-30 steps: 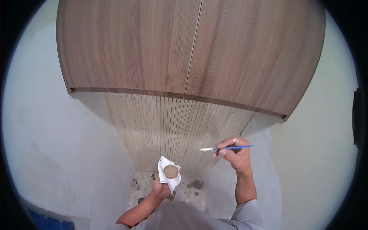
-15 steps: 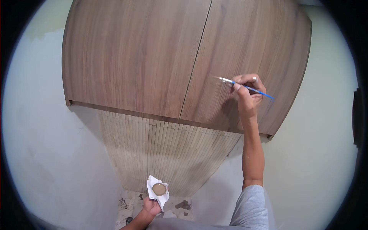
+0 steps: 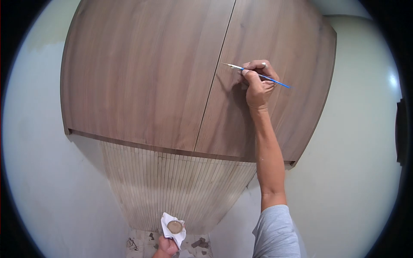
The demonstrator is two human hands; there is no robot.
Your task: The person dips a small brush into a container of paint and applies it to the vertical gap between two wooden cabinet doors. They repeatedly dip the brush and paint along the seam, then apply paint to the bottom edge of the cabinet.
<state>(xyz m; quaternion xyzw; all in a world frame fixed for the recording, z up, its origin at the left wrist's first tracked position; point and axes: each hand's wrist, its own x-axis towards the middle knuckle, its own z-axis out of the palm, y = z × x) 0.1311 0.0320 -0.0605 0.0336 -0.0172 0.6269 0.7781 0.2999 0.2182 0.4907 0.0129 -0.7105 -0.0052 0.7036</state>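
Note:
My right hand (image 3: 258, 84) pinches a thin blue-handled paintbrush (image 3: 282, 84) with a silvery ferrule and a fine pointed tip. The brush tip is close to the dark seam between two brown wood-grain cabinet doors (image 3: 150, 73), on the right door's side. Low in view, my left hand (image 3: 167, 246) is closed on a crumpled white paper or cloth (image 3: 177, 239). On this white piece sits a small round cup (image 3: 175, 226) with brownish paint-like contents. My left fingers are partly hidden beneath it.
Below the cabinet stands a pale slatted panel (image 3: 172, 185). Light walls rise at the left (image 3: 43, 129) and right (image 3: 344, 150). Dark scraps (image 3: 200, 243) lie on the floor at the bottom, and a dark object (image 3: 400, 132) shows at the far right edge.
My right hand has moved up and left, bringing the brush tip nearer the door seam. The view has shifted, so the cabinet's bottom edge and my left hand appear lower.

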